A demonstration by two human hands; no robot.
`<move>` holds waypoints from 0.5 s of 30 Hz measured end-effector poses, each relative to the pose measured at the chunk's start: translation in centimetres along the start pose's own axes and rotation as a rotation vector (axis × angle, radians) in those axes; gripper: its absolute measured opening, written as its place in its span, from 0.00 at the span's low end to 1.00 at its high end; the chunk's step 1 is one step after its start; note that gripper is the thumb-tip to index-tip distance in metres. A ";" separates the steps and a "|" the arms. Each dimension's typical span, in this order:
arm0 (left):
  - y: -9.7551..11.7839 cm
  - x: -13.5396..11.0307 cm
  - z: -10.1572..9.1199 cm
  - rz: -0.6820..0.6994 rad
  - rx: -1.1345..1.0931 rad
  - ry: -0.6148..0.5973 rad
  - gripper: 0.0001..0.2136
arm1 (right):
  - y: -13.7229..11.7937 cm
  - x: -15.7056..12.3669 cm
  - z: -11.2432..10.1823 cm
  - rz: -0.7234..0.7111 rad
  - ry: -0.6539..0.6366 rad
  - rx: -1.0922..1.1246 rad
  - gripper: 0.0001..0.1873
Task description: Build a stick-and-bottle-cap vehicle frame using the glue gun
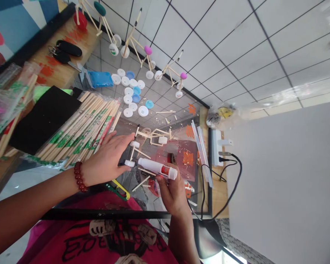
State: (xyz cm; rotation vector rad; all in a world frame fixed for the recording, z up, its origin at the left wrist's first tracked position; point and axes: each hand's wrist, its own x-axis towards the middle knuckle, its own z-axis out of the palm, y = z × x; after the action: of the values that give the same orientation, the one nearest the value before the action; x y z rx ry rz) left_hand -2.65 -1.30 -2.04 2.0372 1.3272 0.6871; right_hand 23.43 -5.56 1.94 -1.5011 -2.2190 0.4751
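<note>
White-capped stick frame (pixel 141 153), left hand (pixel 106 158); right hand (pixel 173 194) gripping white tube (pixel 154 167).

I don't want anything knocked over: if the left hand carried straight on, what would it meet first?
The stick-and-cap model: the left hand's fingertips already seem to be on it, though depth is hard to judge from this view.
</note>
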 end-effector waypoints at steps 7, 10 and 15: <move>0.1 0.1 -0.1 -0.004 0.028 -0.013 0.41 | 0.0 -0.2 -0.1 0.047 0.018 0.069 0.12; 0.0 0.0 -0.1 -0.003 0.044 -0.024 0.41 | -0.1 -0.3 -0.3 0.050 0.030 0.111 0.12; -0.1 -0.1 -0.1 -0.001 0.038 -0.026 0.42 | -0.6 -0.2 -0.5 0.102 0.063 0.215 0.12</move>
State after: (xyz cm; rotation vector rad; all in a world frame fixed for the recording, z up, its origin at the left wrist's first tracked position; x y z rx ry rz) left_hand -2.78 -1.34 -2.06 2.0686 1.3351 0.6377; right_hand 23.32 -5.91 2.65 -1.4976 -1.9809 0.6661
